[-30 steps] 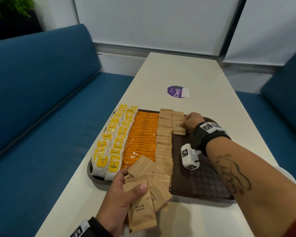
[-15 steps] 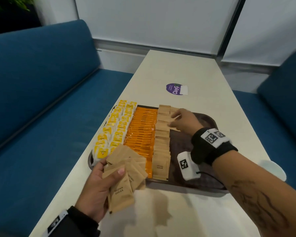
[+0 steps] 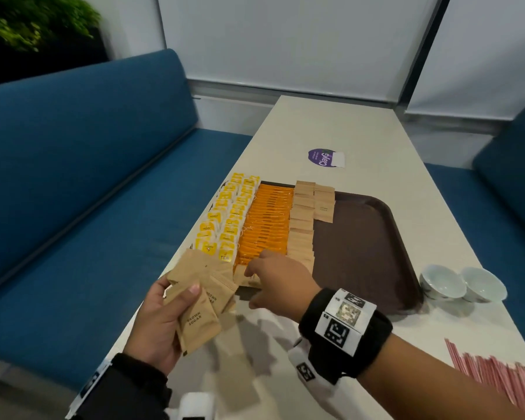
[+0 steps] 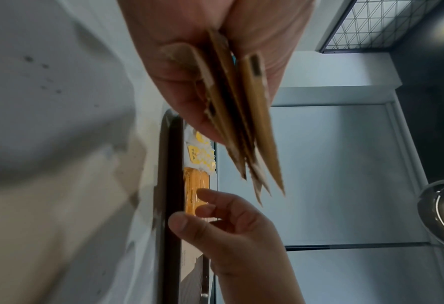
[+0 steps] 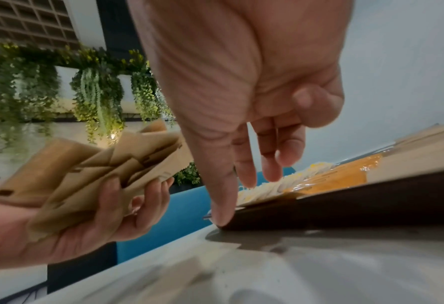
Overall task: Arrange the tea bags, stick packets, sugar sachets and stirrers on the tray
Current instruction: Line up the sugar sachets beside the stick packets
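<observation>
A brown tray [image 3: 364, 256] holds yellow tea bags [image 3: 225, 219] at its left, then orange stick packets [image 3: 267, 219], then a long column of brown sugar sachets [image 3: 302, 219] and a short second column [image 3: 324, 204] at the far end. My left hand [image 3: 176, 301] grips a fanned bundle of brown sugar sachets [image 3: 200, 298] just off the tray's near left corner. My right hand [image 3: 273, 280] is beside that bundle at the tray's near edge, fingers straight and holding nothing. In the right wrist view its thumb [image 5: 222, 214] touches the tray rim [image 5: 345, 209].
Two small white bowls [image 3: 462, 284] stand on the table right of the tray. A heap of pink stirrers [image 3: 497, 377] lies at the near right. A purple sticker [image 3: 323, 157] is beyond the tray. Blue benches flank the table.
My right hand has drawn back from the far second column of sachets to the tray's near edge, beside the left hand's bundle. The left hand still holds its sachets.
</observation>
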{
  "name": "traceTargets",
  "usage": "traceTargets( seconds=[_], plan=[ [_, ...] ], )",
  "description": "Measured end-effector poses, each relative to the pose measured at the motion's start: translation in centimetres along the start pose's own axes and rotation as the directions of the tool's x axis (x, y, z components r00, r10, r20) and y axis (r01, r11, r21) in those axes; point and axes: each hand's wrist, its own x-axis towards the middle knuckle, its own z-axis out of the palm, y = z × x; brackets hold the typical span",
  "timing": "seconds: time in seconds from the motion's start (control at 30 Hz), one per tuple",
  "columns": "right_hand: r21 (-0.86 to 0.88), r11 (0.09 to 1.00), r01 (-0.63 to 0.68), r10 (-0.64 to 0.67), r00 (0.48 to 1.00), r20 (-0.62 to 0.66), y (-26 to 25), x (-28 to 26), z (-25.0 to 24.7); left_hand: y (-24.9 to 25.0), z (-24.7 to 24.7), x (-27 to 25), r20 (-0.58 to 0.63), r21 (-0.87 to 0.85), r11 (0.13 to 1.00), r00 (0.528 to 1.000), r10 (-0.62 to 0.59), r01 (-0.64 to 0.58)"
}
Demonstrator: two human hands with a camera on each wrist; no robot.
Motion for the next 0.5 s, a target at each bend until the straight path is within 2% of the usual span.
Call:
traceTargets(
  seconds=[0.17,0.37,0.43,0.5],
  plan=[
    [-0.159,0.987,-0.031,0.032,0.999,0.005,-1.2,0.3,0.3,-0.4,0.1,-1.3,0.029,-0.028,0.999,0.999,-0.018,0.019],
    [-0.192,0.981,0.000,0.006,1.000,0.030,-1.6,-0.1,-0.5,-0.2,0.4,-1.3,0.036,-0.017,1.000,0.999,-0.012,0.013],
    [-0.204,0.979,0.016,-0.018,1.000,-0.011,-1.6,-0.5,-0.9,-0.1,0.7,-1.1,0.043,-0.027,0.999,0.999,-0.027,0.028],
    [-0.199,0.978,0.063,-0.098,0.981,-0.170,-1.6,-1.2,-1.2,0.0,1.2,-1.0,0.060,-0.064,0.997,0.997,-0.045,0.049]
  ],
)
